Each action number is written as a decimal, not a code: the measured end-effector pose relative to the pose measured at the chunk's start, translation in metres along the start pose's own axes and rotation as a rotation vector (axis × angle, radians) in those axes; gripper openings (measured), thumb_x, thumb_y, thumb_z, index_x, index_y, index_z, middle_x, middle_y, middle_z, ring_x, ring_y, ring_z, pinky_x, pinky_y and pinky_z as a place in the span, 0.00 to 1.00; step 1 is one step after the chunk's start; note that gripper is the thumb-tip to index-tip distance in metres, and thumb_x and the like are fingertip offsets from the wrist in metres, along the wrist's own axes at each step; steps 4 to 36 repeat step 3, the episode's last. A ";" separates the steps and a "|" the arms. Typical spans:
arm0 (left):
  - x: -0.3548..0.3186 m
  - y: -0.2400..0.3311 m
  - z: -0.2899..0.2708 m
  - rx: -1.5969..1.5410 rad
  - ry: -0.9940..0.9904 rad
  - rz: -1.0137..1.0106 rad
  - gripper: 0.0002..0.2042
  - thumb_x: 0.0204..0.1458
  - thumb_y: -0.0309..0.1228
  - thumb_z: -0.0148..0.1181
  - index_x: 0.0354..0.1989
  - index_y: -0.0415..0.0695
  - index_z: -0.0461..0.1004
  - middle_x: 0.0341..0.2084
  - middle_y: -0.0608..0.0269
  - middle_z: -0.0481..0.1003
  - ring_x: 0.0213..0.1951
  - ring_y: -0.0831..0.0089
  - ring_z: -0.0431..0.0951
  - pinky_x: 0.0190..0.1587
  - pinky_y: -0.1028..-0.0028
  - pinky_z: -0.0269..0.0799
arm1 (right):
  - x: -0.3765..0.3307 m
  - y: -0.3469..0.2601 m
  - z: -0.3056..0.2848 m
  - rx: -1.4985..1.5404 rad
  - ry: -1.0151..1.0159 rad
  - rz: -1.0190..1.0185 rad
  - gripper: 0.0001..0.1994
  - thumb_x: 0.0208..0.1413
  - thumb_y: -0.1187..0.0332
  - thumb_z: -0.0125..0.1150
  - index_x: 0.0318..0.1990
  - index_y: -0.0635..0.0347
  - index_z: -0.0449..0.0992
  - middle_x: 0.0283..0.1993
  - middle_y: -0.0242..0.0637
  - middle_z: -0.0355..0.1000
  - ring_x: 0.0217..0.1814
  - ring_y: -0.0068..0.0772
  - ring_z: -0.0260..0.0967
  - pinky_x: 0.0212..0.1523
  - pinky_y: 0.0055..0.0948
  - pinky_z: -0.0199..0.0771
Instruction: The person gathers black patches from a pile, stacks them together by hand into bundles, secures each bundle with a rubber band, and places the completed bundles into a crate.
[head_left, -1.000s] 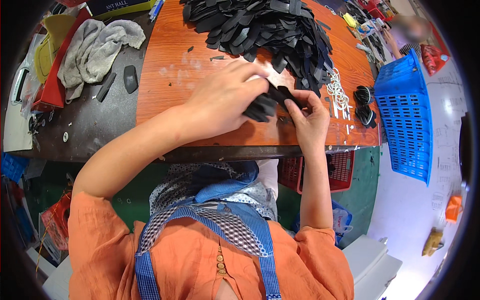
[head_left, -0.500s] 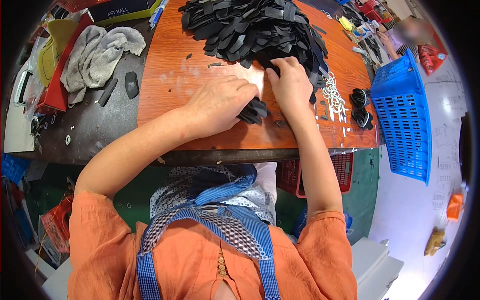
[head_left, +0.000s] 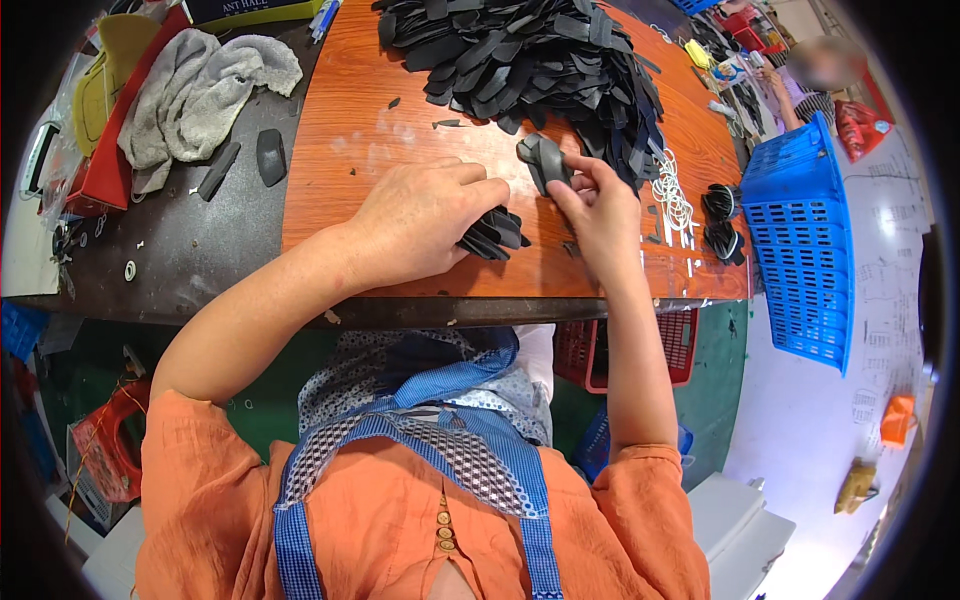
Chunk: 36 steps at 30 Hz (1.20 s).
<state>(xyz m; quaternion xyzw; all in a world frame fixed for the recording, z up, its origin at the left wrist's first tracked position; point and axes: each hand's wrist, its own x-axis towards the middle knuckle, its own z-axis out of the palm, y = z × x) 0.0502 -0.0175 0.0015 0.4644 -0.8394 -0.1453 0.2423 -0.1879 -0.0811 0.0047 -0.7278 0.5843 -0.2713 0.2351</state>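
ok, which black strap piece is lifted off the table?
The one pinched in the right hand: a dark strap piece raised beside the big pile.

Grey towel (head_left: 190, 95), blue basket (head_left: 805, 245)

head-worn fisheye, close above workbench (head_left: 380, 150)

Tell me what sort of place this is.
Probably a small factory workbench: a big pile of black flat parts, a blue plastic crate, and the right hand holding a grey piece.
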 end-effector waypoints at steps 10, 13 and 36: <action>0.000 0.002 0.002 -0.033 0.056 0.062 0.22 0.42 0.26 0.73 0.48 0.46 0.76 0.40 0.56 0.78 0.46 0.52 0.80 0.47 0.59 0.77 | -0.001 -0.004 0.004 -0.282 0.031 0.025 0.19 0.55 0.60 0.75 0.51 0.58 0.81 0.43 0.37 0.81 0.43 0.38 0.80 0.43 0.38 0.78; 0.000 0.002 0.002 -0.033 0.056 0.062 0.22 0.42 0.26 0.73 0.48 0.46 0.76 0.40 0.56 0.78 0.46 0.52 0.80 0.47 0.59 0.77 | -0.001 -0.004 0.004 -0.282 0.031 0.025 0.19 0.55 0.60 0.75 0.51 0.58 0.81 0.43 0.37 0.81 0.43 0.38 0.80 0.43 0.38 0.78; 0.000 0.002 0.002 -0.033 0.056 0.062 0.22 0.42 0.26 0.73 0.48 0.46 0.76 0.40 0.56 0.78 0.46 0.52 0.80 0.47 0.59 0.77 | -0.001 -0.004 0.004 -0.282 0.031 0.025 0.19 0.55 0.60 0.75 0.51 0.58 0.81 0.43 0.37 0.81 0.43 0.38 0.80 0.43 0.38 0.78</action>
